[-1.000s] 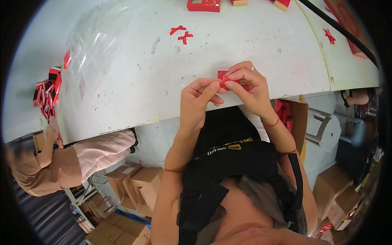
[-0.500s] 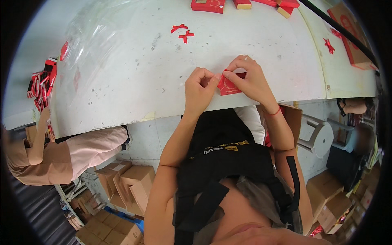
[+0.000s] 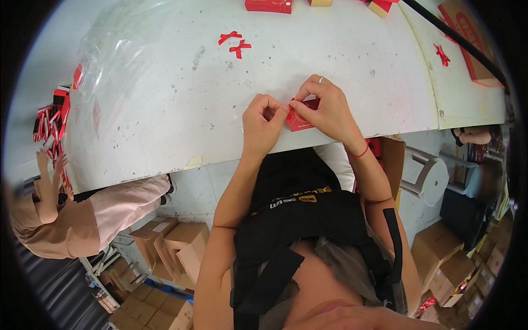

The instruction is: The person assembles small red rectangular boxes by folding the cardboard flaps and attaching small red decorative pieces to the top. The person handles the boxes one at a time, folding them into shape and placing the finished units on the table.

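Note:
Near the table's front edge, a small red box (image 3: 301, 122) with pale print lies under my right hand (image 3: 325, 108). That hand arches over it, its thumb and forefinger pinched at the box's left upper corner. A bit of red shows at those fingertips; whether it is ribbon or part of the box I cannot tell. From the left, my left hand (image 3: 262, 125) meets the same corner, thumb and forefinger closed together, with whatever they pinch hidden. Farther up the table lie two red ribbon bows, an upper bow (image 3: 229, 37) and a lower bow (image 3: 240, 49).
Red boxes (image 3: 268, 5) line the far edge. Clear plastic film (image 3: 113, 60) covers the left side. More red ribbon (image 3: 441, 55) and a carton (image 3: 472, 47) are at right, near a black cable (image 3: 448, 33). A co-worker (image 3: 69, 220) is at left beside red-and-black pieces (image 3: 50, 124).
The view has shifted slightly, so the table's things sit a little farther left and up. My hands stay at the box's corner, fingertips now closer together. The co-worker's hands have lifted.

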### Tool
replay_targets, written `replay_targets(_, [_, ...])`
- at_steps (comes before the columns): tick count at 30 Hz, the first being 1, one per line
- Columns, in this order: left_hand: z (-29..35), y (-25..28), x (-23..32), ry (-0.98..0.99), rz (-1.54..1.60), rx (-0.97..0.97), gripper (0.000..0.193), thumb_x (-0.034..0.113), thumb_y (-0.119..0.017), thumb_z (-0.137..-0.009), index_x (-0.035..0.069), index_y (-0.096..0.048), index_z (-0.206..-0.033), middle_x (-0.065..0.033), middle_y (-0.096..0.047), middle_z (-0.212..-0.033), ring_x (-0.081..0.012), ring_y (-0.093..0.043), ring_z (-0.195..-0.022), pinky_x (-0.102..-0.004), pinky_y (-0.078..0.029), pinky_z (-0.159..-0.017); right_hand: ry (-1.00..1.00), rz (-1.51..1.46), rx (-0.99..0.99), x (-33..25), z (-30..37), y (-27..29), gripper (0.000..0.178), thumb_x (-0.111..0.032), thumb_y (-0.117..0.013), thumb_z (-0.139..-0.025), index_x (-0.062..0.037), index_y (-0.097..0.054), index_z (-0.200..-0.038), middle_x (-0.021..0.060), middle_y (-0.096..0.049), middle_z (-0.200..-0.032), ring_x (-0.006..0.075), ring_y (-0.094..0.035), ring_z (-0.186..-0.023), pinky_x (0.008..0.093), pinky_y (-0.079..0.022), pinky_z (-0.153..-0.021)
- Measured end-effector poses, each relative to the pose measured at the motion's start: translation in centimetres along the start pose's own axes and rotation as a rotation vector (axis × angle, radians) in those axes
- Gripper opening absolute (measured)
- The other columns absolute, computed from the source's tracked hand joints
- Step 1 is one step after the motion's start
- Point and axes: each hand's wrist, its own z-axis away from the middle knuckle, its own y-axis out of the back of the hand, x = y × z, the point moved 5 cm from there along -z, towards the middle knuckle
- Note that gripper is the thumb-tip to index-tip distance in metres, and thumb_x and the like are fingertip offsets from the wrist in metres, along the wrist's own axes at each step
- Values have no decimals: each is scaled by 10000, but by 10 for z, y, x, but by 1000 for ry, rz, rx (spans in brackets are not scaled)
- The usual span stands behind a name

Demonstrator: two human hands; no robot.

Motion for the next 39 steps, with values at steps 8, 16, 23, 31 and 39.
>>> replay_targets(8, [-10,1,14,12,-134,-102,112,68,-691,-881,18,-594,-853,-11,-623,-864,-35,-509,-606,-199,-407,-543,28,61,23,0,9,12,292,-128,-759,-770,-60,-647,-1031,93,-651,-984,255,-635,-955,354,-507,-890])
replay_targets(16, [-15,-5,2,118,-127,-185,131,110,-682,-919,10,-614,-871,-30,-620,-720,-50,-517,-532,-221,-404,-469,146,135,-54,16,43,32,630,-134,-822,-702,-95,-586,-1285,137,-572,-1278,332,-505,-1193,397,-396,-1028])
replay_targets(23, [-28,-25,24,-95,-355,-393,198,167,-748,-861,9,-630,-877,-68,-616,-797,-120,-530,-550,-275,-451,-545,62,221,38,21,74,40,675,-97,-861,-679,-64,-583,-1293,131,-563,-1241,318,-534,-1143,397,-451,-968])
replay_targets(31, [-217,-144,62,-884,-849,99,485,338,-766,-815,84,-601,-1193,-169,-532,-1340,-392,-520,-1179,-509,-456,-944,-347,465,390,15,237,189,674,-194,-865,-687,-51,-593,-1286,156,-582,-1268,322,-519,-1228,402,-449,-1028])
replay_targets(39, [-206,-166,54,-707,-748,-161,300,174,-656,-902,87,-530,-1160,-130,-524,-1248,-353,-567,-1105,-441,-505,-886,-228,246,499,43,206,165,656,-220,-841,-756,-80,-577,-1340,163,-550,-1357,320,-491,-1283,399,-387,-1098])
